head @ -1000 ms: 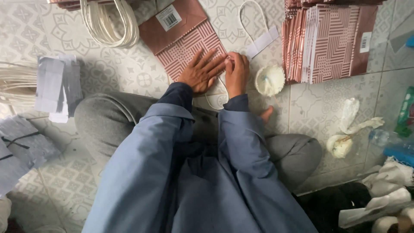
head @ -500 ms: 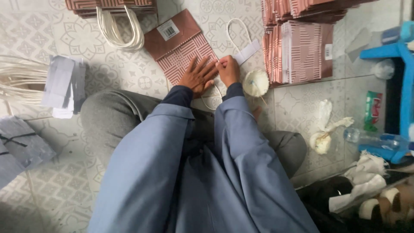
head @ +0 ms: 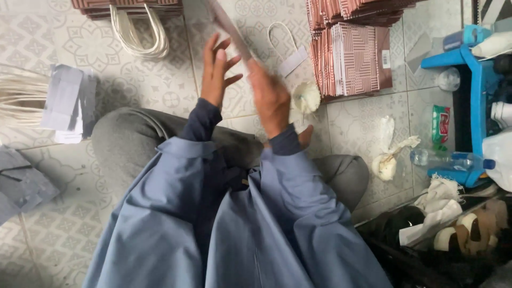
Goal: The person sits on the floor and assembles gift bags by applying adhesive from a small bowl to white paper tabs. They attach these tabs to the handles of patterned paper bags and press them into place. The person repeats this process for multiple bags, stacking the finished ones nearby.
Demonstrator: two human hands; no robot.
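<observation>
Head view | right hand (head: 269, 96) – fingers grip paper bag (head: 229, 26) | left hand (head: 216, 66) – fingers wide

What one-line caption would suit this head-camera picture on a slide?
Seated on a patterned tile floor, a person lifts a flat paper bag edge-on with the right hand, left hand open beside it.
</observation>
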